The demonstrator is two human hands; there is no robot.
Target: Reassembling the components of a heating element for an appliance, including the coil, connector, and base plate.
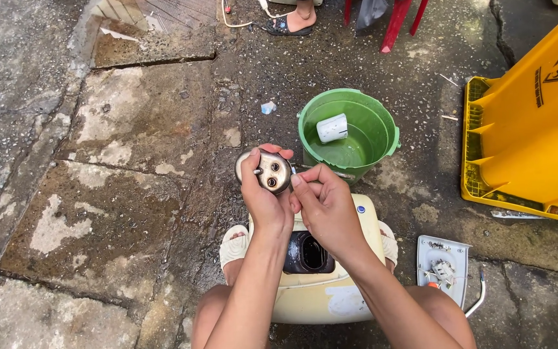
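My left hand grips a round metal flange plate with holes in it, held up facing me. My right hand is right beside it, fingers pinched on a small thin part near the plate's right edge; I cannot tell what that part is. Below both hands lies a cream-coloured tank-like appliance with a round dark opening, resting between my knees.
A green bucket with some water and a white cylinder floating in it stands just beyond my hands. A yellow plastic bin lies at right. A white cover with wiring lies on wet concrete. Another person's sandalled foot is at the top.
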